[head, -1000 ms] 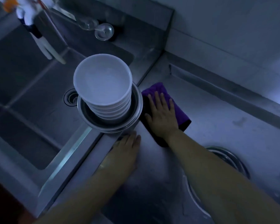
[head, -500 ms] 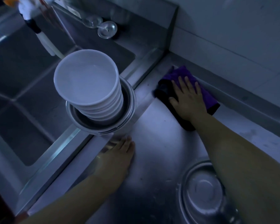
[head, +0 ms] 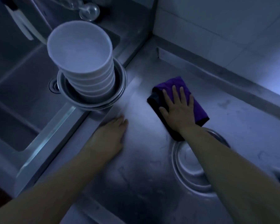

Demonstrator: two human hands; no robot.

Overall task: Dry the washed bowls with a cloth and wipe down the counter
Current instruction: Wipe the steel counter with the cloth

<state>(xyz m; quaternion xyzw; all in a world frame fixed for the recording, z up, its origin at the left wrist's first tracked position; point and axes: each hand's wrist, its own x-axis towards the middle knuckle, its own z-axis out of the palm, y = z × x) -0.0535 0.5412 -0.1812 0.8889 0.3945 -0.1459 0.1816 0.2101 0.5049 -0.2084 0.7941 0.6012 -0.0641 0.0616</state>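
The right hand (head: 178, 109) presses flat, fingers spread, on the folded purple cloth (head: 196, 101) on the brushed steel counter (head: 144, 159). The left hand (head: 110, 135) rests flat, braced. Just beyond it, the tall stack of white bowls (head: 81, 59) leans; a wide sweep could topple it.

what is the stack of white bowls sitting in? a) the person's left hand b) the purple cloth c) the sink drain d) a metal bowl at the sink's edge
d: the stack of white bowls stands inside a metal bowl at the sink edge, apart from the cloth and the left hand.
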